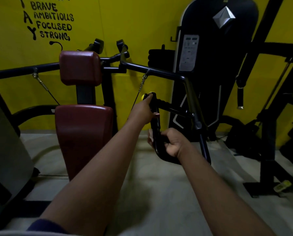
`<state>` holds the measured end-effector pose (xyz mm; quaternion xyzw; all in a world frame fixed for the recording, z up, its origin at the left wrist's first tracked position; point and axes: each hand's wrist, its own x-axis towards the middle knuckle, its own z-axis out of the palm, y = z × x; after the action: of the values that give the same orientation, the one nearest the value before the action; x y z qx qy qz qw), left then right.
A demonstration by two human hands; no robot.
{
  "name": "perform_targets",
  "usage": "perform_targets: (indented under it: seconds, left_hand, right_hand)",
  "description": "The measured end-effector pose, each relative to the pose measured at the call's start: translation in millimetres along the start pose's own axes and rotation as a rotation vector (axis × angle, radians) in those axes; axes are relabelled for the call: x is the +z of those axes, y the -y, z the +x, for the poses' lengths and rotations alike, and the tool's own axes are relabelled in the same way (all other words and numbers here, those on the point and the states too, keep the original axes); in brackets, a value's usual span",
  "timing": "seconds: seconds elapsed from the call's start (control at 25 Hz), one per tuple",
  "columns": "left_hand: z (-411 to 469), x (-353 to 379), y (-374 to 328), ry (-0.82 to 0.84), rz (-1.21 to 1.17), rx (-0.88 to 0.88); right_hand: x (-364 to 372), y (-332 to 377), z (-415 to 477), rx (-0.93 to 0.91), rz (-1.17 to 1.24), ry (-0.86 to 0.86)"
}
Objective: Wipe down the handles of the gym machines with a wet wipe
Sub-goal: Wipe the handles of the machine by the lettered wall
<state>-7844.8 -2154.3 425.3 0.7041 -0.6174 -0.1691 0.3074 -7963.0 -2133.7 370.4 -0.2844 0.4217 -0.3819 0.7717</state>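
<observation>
Against a yellow gym wall (134, 23) with black lettering, a person grips the black vertical handle (155, 123) of a black steel press machine (159, 70). The handle hangs between the machine's maroon padded backrest (84, 133) and a tall black weight-stack tower (219, 57). The left hand (145, 109) has its fingers curled round the handle's upper part, just below a yellow end cap (145, 96), with the thumb laid across the bar. The right hand (172, 143) has its fingers wrapped round the lower part, above the grey floor (159, 184). In the dim light it cannot be told whether either hand holds a wet wipe.
</observation>
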Motion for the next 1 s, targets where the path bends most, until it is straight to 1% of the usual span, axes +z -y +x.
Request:
perform_targets:
  seconds: [0.04,0.08,0.12,0.16,0.2,0.24,0.28,0.32,0.36,0.44,0.48,0.56,0.64,0.68,0.76,0.84,0.92,1.0]
  left_hand:
    - [0,0,0,0.0,0.034,-0.006]
    - [1,1,0,-0.001,0.064,-0.008]
    - [2,1,0,-0.002,0.084,-0.012]
    - [3,0,1,-0.003,0.095,-0.015]
    - [5,1,2,-0.008,0.106,-0.012]
    - [7,1,3,-0.012,0.111,-0.006]
    - [8,2,5,-0.015,0.109,0.003]
    - [8,3,6,-0.018,0.103,0.012]
    - [8,3,7,-0.02,0.095,0.018]
    - [7,5,6,-0.023,0.086,0.035]
    - [5,6,5,-0.022,0.085,0.042]
    - [3,7,4,-0.015,0.064,0.042]
    - [0,7,5,0.0,0.021,0.035]
    - [-1,8,6,0.004,-0.002,0.031]
    - [-3,7,6,0.007,-0.037,0.02]
    - [-5,7,5,0.009,-0.06,0.011]
    - [-7,7,5,0.02,-0.073,0.007]
    - [-7,7,5,0.027,-0.072,0.01]
  right_hand:
    - [2,1,5,0.008,0.061,0.0]
    - [3,-1,8,-0.015,0.06,0.023]
    - [2,-3,8,-0.064,-0.018,0.051]
    - [-1,-9,5,-0.159,-0.184,0.009]
    - [-4,-17,0,-0.28,-0.423,-0.106]
    - [-8,-27,-4,-0.441,-0.64,-0.301]
    - [-10,-37,-8,-0.65,-0.759,-0.474]
    - [-8,-47,-14,-0.868,-0.793,-0.563]
    - [-7,-55,-15,-1.051,-0.842,-0.606]
    - [-8,-68,-9,-1.361,-1.038,-0.593]
    - [-14,-78,-4,-1.477,-1.15,-0.556]
    - [-30,-94,-6,-1.63,-1.314,-0.51]
    - [-44,-104,-16,-1.725,-1.347,-0.525]
    - [-45,-105,-19,-1.738,-1.334,-0.548]
    - [-30,-92,-13,-1.676,-1.258,-0.592]
    - [-9,-75,0,-1.542,-1.164,-0.676]
    - [-10,-75,7,-1.478,-1.19,-0.737]
    - [-25,-92,1,-1.488,-1.251,-0.75]
